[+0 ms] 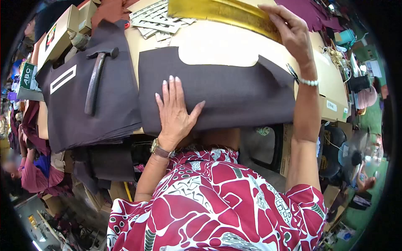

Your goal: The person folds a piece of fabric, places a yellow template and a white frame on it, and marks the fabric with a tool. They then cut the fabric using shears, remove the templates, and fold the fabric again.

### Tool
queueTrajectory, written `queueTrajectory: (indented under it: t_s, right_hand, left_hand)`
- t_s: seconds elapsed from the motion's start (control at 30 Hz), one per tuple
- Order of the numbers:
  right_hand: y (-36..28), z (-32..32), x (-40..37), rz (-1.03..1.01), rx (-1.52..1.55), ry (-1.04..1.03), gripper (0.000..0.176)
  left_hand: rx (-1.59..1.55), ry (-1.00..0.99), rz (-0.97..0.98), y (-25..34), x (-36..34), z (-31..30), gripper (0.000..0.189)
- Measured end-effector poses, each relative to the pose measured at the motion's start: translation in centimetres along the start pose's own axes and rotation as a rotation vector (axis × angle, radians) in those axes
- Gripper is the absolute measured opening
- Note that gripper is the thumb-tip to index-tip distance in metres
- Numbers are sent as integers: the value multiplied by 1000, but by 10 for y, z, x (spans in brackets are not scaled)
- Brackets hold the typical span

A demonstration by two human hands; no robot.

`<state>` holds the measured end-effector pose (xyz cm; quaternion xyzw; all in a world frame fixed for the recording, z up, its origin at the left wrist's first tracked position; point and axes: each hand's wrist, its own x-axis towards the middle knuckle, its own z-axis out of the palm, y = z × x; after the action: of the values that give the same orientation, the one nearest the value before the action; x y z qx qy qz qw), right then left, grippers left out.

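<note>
Sheet [238,94] edge near table [217,42] edge, apparently

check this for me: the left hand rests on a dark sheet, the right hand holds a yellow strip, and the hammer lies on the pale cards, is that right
Not quite: the hammer lies on the stack of dark sheets, as the head view shows. The left hand does rest on a dark sheet, and the right hand holds a yellow strip.
</note>
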<state>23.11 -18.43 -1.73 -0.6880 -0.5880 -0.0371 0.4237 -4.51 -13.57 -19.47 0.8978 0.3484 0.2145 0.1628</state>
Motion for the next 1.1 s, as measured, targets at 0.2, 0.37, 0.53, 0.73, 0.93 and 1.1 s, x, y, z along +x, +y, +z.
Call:
queueTrajectory:
  t_s: [0.2, 0.37, 0.53, 0.73, 0.93, 1.1]
  right_hand:
    - [7, -17, -18, -247, -214, 205, 21]
    - [-26, 5, -86, -62, -6, -224, 24]
    - [-9, 28, -128, 278, 143, -229, 23]
    - [104, 49, -133, 486, -603, -298, 53]
    - [149, 48, -135, 275, -571, -79, 46]
    - [166, 5, -169, 491, -813, 113, 31]
  left_hand:
    - [161, -112, 7, -1, -1, -3, 83]
    - [84, -44, 33, -2, 0, -2, 76]
    - [-495, 211, -77, -13, -5, -13, 70]
    - [-537, 135, -165, -20, -4, -16, 57]
    - [192, -53, -33, -10, -13, -9, 60]
    - [211, -48, -27, -11, -12, -9, 61]
